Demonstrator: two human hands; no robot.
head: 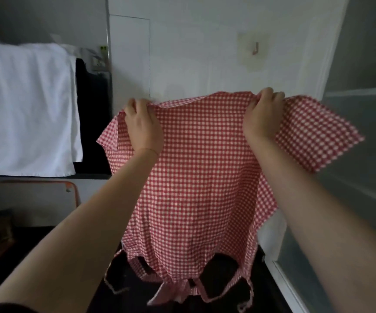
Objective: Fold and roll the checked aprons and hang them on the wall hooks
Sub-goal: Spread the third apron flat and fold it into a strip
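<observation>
Red-checked apron [196, 177] held up: L grip [143, 125] & R grip [262, 116] pinch top edge.

Dim, flat indoor light with soft, weak shadows on the white wall [193, 64]. The checked apron [196, 177] blurs at its right corner and dangling ties (motion), and wide-angle distortion bends the edges.

— On my feed, left side: a white sheet [24, 105] draped over a dark frame [92, 114].

— Anything lower?

— I see an orange-edged chair [47, 190] under it. On my right, a frosted glass panel [363, 154] runs along the white wall [193, 53].
</observation>
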